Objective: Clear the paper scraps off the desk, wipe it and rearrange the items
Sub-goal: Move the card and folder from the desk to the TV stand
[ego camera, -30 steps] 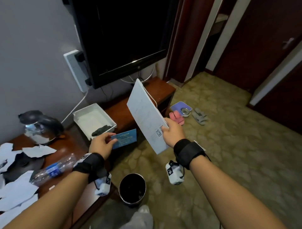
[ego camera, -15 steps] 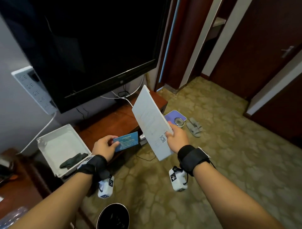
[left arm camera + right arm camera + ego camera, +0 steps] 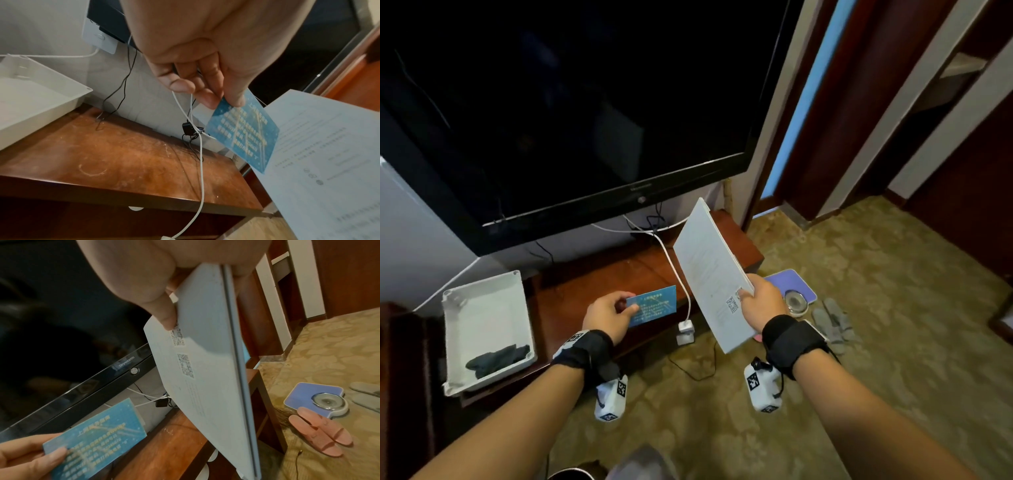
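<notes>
My left hand (image 3: 607,315) pinches a small blue printed card (image 3: 652,306) by its left end, above the front of the low brown TV cabinet (image 3: 599,284). The card (image 3: 244,129) shows between thumb and fingers in the left wrist view, and again at lower left (image 3: 96,439) in the right wrist view. My right hand (image 3: 762,303) grips a large white printed board (image 3: 710,277) by its lower corner, thumb beside the QR codes. The board (image 3: 203,369) stands tilted on edge over the cabinet's right end.
A white tray (image 3: 486,322) with a dark cloth (image 3: 498,356) sits on the cabinet's left end. A black TV (image 3: 571,102) hangs above. A white cable with a plug (image 3: 685,329) hangs over the cabinet front. Scale (image 3: 796,291), slippers (image 3: 832,325) and a bin rim (image 3: 575,474) lie on the carpet.
The view has swung right and closer to the TV cabinet: the desk with scraps, kettle and bottle has left the picture. Both hands still hold the card and the board, now over the cabinet.
</notes>
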